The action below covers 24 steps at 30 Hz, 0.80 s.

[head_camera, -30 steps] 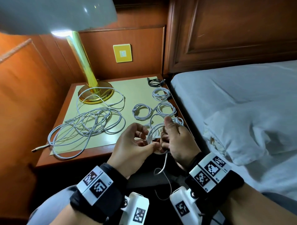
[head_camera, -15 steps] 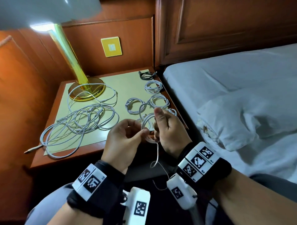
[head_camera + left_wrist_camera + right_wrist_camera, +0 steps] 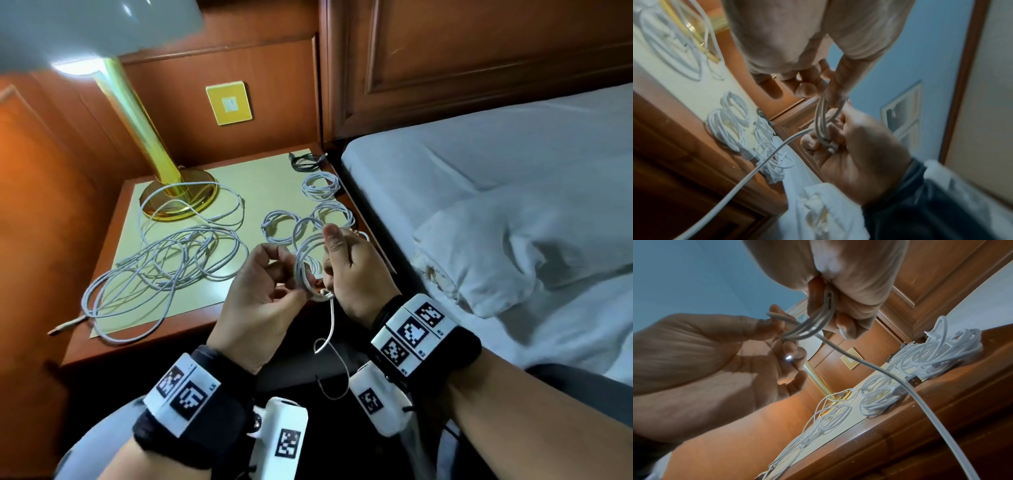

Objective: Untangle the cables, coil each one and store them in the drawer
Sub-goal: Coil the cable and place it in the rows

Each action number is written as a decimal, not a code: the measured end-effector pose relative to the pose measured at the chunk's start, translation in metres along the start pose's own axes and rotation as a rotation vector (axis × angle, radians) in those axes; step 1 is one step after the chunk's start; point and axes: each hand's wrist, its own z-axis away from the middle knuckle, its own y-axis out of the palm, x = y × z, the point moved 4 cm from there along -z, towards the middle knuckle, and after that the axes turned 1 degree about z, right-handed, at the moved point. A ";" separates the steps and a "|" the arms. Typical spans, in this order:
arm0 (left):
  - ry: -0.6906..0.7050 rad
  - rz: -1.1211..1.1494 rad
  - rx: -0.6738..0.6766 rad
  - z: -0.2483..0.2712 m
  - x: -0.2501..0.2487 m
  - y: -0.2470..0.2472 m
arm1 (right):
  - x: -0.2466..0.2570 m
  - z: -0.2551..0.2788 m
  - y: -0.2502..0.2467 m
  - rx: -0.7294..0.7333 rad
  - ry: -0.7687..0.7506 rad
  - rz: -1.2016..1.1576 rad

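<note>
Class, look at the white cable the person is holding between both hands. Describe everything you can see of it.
The white cable is thin, round and smooth, plastic-coated by its look. Most of it is gathered into a small coil of several loops held upright above the front edge of the nightstand. The right hand grips the coil's lower part, thumb up along it; the left hand pinches the loops from the other side. A loose tail hangs from the coil's bottom, curling between the wrists. Its connectors cannot be made out.

Non-task items: bedside setup.
Brass lamp [image 3: 161,164] stands at nightstand [image 3: 102,329] back-left corner; yellow wall plate [image 3: 229,102] on the wood panel behind; bed [image 3: 479,164] with rumpled white pillow [image 3: 513,246] along the right edge.
</note>
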 end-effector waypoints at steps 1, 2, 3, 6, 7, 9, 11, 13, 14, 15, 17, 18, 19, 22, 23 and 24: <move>0.058 -0.107 -0.022 0.000 -0.001 0.001 | 0.000 0.000 0.001 0.002 0.009 -0.018; 0.123 -0.224 -0.058 0.000 -0.001 0.001 | -0.002 -0.001 0.001 0.009 0.021 -0.039; 0.190 -0.337 -0.105 0.002 -0.002 0.000 | -0.003 0.000 0.002 0.020 0.035 -0.056; 0.392 -0.612 -0.240 0.007 -0.007 -0.004 | -0.002 0.006 0.004 0.058 0.044 -0.030; 0.413 -0.625 -0.265 0.007 -0.008 -0.005 | -0.003 0.007 0.004 0.061 0.044 -0.011; 0.408 -0.545 -0.304 0.006 -0.012 -0.009 | -0.008 0.003 0.000 0.026 0.087 0.007; 0.408 -0.428 -0.279 0.004 -0.017 -0.012 | -0.012 -0.004 -0.007 -0.026 0.135 0.019; 0.436 -0.384 -0.167 0.004 -0.020 -0.010 | -0.010 -0.010 -0.017 -0.061 0.121 0.032; 0.457 -0.393 -0.101 0.006 -0.020 -0.010 | -0.008 -0.013 -0.022 -0.075 0.117 0.057; 0.458 -0.398 -0.028 0.007 -0.020 -0.009 | -0.006 -0.015 -0.028 -0.089 0.119 0.078; 0.335 -0.341 0.107 0.011 -0.017 -0.009 | -0.003 -0.016 -0.038 -0.101 0.135 0.030; 0.229 -0.266 0.170 0.012 -0.014 -0.009 | -0.002 -0.016 -0.043 -0.101 0.155 -0.035; 0.131 -0.142 0.221 0.014 -0.011 -0.010 | -0.002 -0.015 -0.047 -0.106 0.180 -0.112; -0.049 0.510 0.383 0.020 -0.011 -0.013 | -0.002 -0.009 -0.057 -0.118 0.241 -0.287; -0.071 0.694 0.407 0.020 -0.011 -0.014 | -0.001 -0.006 -0.058 -0.111 0.245 -0.326; -0.074 0.731 0.371 0.021 -0.010 -0.017 | 0.002 -0.002 -0.059 -0.096 0.239 -0.355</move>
